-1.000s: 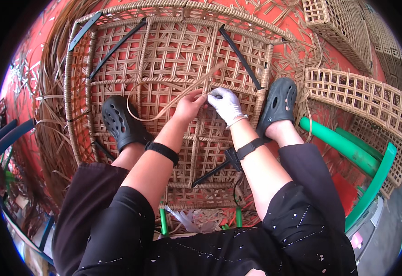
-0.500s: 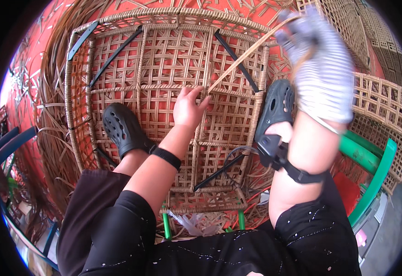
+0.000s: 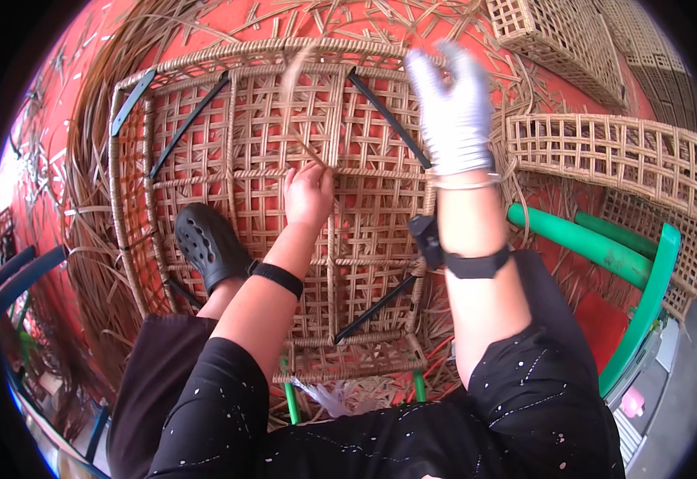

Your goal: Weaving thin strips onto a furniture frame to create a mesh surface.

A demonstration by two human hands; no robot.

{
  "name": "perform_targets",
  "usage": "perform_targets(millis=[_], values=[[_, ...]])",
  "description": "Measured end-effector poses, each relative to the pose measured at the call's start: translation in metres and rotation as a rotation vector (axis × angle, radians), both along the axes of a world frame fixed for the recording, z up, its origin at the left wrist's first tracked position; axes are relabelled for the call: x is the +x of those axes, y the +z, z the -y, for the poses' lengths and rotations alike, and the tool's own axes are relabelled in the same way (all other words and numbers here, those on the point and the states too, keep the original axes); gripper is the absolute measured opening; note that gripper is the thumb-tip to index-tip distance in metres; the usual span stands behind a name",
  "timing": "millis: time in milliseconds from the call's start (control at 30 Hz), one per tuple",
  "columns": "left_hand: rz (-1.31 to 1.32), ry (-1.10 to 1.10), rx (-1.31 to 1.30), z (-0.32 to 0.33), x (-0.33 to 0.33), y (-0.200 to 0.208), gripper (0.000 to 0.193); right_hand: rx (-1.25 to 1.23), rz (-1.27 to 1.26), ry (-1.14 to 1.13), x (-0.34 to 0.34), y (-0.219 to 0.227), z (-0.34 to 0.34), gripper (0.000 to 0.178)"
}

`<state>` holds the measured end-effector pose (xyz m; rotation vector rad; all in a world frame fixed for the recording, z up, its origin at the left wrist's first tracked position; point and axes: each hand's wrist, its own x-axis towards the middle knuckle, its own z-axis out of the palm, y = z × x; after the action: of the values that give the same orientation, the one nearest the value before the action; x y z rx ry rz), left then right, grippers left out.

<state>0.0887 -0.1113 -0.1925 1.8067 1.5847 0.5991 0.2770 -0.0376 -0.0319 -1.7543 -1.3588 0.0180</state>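
Head view, and here's the pale strip over the middle of the woven frame, its long axis slanting up-left from the bare left hand, then blurring toward the frame's far edge. Left is nearer, fingers bunched at its lower end; can't tell if they pinch. Gloved right hand, fingers wide, sits by the frame's far-right corner.

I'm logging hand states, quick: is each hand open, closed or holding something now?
Left hand: closed, apparently pinching the thin strip.
Right hand: open, blurred, nothing visibly held.
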Motion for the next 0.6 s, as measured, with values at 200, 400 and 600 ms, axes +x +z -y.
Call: perform_targets(millis=[200, 400, 600], values=[[-0.084, -0.021, -0.128, -0.011, -0.005, 0.009, 0.02, -0.882, -0.131, 0.178, -0.034, -0.099, 0.059, 0.029], [0.072, -0.073, -0.372, -0.03, -0.015, 0.011, 0.025, -1.097, -0.267, 0.238, -0.053, -0.15, 0.049, 0.047], [0.133, -0.095, -0.366, -0.043, -0.027, 0.013, 0.025, -1.149, -0.69, 0.16, -0.059, -0.208, 0.038, 0.051]])
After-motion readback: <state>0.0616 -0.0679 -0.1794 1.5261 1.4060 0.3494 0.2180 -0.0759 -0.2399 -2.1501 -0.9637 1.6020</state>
